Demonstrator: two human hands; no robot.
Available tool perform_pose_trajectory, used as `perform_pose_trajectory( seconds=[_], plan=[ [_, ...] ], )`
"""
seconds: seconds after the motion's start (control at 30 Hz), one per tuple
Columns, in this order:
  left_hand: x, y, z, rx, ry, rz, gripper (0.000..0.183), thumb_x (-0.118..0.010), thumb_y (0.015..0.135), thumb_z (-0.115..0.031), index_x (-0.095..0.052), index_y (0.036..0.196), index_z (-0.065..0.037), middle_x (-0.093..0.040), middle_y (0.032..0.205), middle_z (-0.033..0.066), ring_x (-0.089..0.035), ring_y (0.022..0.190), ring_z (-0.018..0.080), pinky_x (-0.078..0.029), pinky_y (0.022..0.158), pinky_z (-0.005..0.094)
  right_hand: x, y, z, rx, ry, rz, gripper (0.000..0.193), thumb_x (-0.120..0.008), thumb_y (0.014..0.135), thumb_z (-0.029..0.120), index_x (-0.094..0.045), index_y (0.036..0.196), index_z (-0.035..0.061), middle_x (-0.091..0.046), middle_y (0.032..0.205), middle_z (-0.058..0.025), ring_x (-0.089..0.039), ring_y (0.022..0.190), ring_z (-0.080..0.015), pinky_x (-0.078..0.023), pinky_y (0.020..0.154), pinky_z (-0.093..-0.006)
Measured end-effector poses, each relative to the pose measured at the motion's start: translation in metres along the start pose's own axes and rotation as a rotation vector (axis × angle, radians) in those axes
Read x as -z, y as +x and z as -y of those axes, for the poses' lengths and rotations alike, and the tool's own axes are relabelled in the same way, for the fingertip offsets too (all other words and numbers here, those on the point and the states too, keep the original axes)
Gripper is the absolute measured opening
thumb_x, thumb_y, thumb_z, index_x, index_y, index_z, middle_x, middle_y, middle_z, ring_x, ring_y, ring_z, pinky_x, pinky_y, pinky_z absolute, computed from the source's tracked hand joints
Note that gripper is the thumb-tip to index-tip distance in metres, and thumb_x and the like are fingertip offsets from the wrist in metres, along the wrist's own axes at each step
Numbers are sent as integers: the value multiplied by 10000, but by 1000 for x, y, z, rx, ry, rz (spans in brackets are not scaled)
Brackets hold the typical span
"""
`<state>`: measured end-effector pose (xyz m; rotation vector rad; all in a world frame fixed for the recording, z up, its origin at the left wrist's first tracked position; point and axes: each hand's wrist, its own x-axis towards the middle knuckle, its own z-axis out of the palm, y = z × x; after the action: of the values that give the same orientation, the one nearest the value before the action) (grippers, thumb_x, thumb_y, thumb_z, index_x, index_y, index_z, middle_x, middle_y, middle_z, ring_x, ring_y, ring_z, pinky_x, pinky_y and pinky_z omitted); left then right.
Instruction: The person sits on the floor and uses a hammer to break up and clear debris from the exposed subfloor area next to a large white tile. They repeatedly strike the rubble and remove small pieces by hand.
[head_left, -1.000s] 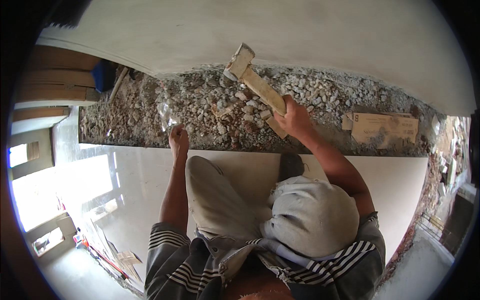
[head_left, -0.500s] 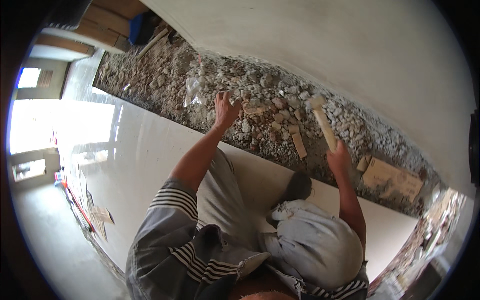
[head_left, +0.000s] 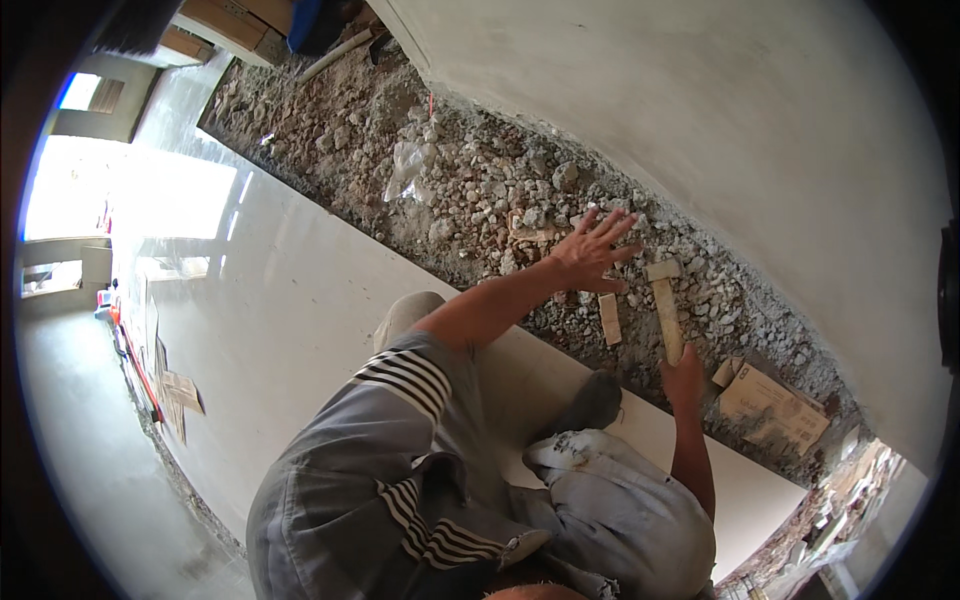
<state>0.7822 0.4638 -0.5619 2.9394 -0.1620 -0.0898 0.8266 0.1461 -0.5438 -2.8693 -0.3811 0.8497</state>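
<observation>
My right hand (head_left: 682, 376) is wrapped round the handle of a pale, dusty hammer (head_left: 668, 312), whose head lies over the rubble (head_left: 478, 190). My left hand (head_left: 598, 250) reaches across the stones with its fingers spread, holding nothing, a short way left of the hammer head. Whether its fingertips touch the stones I cannot tell. Just below that hand, a small tan strip (head_left: 610, 318) lies on the dirt. A similar flat piece, partly covered, shows left of my left hand among the stones.
A large pale floor tile surface (head_left: 300, 250) runs along the near side of the rubble strip. Beyond it rises a plain wall (head_left: 680, 100). A flattened cardboard box (head_left: 772, 408) lies at the right, and a clear plastic bag (head_left: 408, 170) at the left. A stick (head_left: 338, 54) lies farther back.
My left hand has swung right across the rubble and spread its fingers near the hammer. My right hand keeps hold of the hammer. The view has shifted slightly.
</observation>
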Motion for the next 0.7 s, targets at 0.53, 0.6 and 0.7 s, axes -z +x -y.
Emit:
perform_pose_trajectory(
  seconds=[0.53, 0.6, 0.7],
  plan=[
    [0, -25, 69, 113, 27, -12, 615, -680, 827, -462, -486, 1387, -297, -425, 1447, 34, -431, 1308, 293, -347, 1065, 593, -12, 9, -26, 4, 110, 81, 450, -719, 836, 313, -541, 1118, 11, -650, 982, -219, -646, 940, -386, -509, 776, -461],
    [1, -44, 102, 119, -2, -162, 525, -686, 837, -426, -533, 1327, -314, -499, 1362, 38, -527, 1211, 279, -402, 1005, 575, -14, 9, -30, 24, 130, 63, 456, -722, 831, 309, -539, 1126, 13, -649, 1004, -223, -640, 962, -389, -505, 794, -470],
    [11, -70, 154, 421, -19, -210, 285, -679, 855, -363, -698, 1098, -216, -633, 1158, 45, -612, 1076, 273, -488, 908, 481, -19, 10, -35, 43, 138, 18, 465, -725, 824, 307, -532, 1137, 23, -644, 1044, -223, -636, 975, -388, -500, 807, -485]
  ],
)
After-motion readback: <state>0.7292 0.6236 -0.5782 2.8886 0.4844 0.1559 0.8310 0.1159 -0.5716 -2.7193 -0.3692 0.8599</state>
